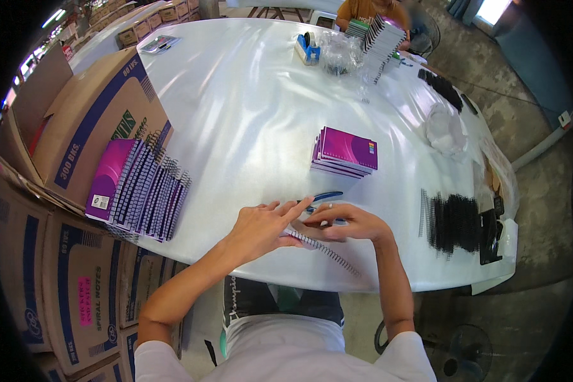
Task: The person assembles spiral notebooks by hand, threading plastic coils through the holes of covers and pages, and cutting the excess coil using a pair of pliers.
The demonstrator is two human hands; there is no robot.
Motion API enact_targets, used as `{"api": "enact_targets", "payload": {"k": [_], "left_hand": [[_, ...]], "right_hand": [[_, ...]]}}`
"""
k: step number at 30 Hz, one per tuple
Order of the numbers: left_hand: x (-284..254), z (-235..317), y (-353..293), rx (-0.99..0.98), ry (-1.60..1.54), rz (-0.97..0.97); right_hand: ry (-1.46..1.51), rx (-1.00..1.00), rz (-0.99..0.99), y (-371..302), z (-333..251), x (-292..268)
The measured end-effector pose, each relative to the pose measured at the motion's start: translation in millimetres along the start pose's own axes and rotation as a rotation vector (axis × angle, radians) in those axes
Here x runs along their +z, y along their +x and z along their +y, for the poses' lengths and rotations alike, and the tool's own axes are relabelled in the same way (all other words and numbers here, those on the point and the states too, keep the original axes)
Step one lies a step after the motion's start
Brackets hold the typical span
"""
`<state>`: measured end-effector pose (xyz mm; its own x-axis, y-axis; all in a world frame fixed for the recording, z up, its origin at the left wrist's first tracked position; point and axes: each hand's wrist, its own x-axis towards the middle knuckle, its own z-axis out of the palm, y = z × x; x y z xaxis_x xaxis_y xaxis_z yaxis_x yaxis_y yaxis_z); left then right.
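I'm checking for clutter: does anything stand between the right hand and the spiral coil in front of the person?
Nothing visible stands between the right hand and the coil. The blue tool lies beyond the coil, outside that gap.

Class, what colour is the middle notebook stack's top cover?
Mainly purple; the top cover shows best in the head view.

Room between left notebooks (149,191) and middle stack (350,149)

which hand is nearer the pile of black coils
Right: the right hand is left of the black coils, apart from them; the left hand is farther left.
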<state>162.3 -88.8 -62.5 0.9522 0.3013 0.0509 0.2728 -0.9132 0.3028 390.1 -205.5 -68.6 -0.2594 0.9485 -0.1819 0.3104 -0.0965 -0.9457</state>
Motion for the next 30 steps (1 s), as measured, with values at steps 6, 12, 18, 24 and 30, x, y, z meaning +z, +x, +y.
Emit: {"api": "enact_targets", "payload": {"k": [6,12,18,24,30], "left_hand": [[2,-8,-4,-0.034,-0.038,0.027],[-8,-13,-7,-0.254,-0.395,-0.038],[27,-36,-14,-0.199,-0.785,0.222],[38,-42,-17,-0.163,-0.842,0.293],[41,-46,-20,-0.211,-1.024,0.275]], "right_hand": [[-0.069,-0.024,0.008,8,-1,1],[-0.029,-0.068,-0.01,18,-8,2],[-0.156,0.091,-0.039,31,-15,4],[-0.085,0.011,-0.036,36,-16,7],[0.026,-0.038,-0.06,39,-30,5]]}}
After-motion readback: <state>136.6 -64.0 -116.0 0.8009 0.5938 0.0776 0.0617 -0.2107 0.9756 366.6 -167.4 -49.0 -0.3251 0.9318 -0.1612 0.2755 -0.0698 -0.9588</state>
